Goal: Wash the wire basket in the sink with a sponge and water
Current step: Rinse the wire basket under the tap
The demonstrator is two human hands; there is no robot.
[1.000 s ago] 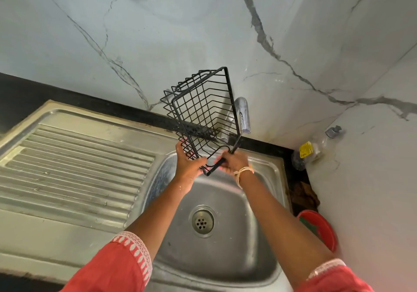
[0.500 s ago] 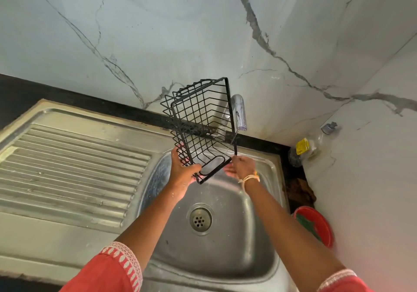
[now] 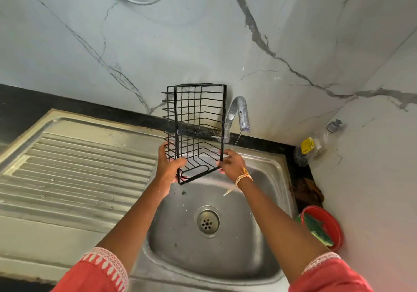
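A black wire basket [image 3: 195, 120] stands upright on end in the air above the steel sink [image 3: 259, 235], just left of the tap [image 3: 239, 113]. My left hand [image 3: 168, 167] grips its lower left edge. My right hand [image 3: 232, 165] holds the lower right edge with fingers curled round the frame. A thin thread of water runs from the tap spout. A green sponge [image 3: 317, 229] lies in a red bowl [image 3: 334, 224] at the sink's right side.
A ribbed steel draining board [image 3: 74, 169] stretches to the left of the basin. A clear soap bottle [image 3: 316, 143] with a yellow label leans in the back right corner. Marble walls close in behind and to the right.
The basket has turned from a tilted, angled pose to upright and face-on. My right hand let go of its bottom corner and took the right edge; the left hand kept its grip.
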